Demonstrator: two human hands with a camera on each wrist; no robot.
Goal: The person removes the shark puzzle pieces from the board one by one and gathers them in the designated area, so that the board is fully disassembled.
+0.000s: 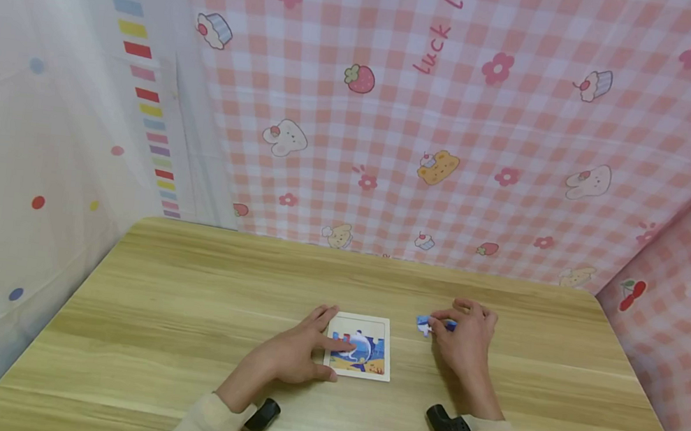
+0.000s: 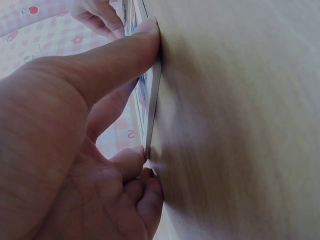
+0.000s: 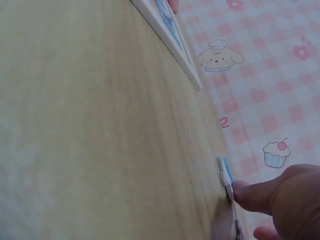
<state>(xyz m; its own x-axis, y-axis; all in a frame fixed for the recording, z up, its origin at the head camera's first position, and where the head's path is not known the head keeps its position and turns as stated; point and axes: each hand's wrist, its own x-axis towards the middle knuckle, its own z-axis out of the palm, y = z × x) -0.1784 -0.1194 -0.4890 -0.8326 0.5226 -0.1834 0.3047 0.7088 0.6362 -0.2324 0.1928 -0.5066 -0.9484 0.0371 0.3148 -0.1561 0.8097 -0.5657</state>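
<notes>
A square jigsaw board (image 1: 388, 357) with a pale frame lies on the wooden table, partly filled with a blue and yellow sea picture. My left hand (image 1: 293, 356) rests on its left side, the index finger laid across the picture, the thumb near the front corner, other fingers by the back corner. To the right of the board, my right hand (image 1: 467, 337) pinches a blue and white puzzle piece (image 1: 422, 326) between thumb and index finger, low over the table. Another dark blue puzzle piece (image 1: 450, 325) shows partly beneath that hand. In the right wrist view, the thumb (image 3: 255, 196) touches the puzzle piece (image 3: 225, 170).
The wooden table (image 1: 185, 297) reaches back to a pink checked cloth (image 1: 393, 122). A white dotted curtain (image 1: 31, 140) hangs at the left, and another checked cloth (image 1: 690, 301) at the right. Black wrist devices (image 1: 449, 423) sit at both cuffs.
</notes>
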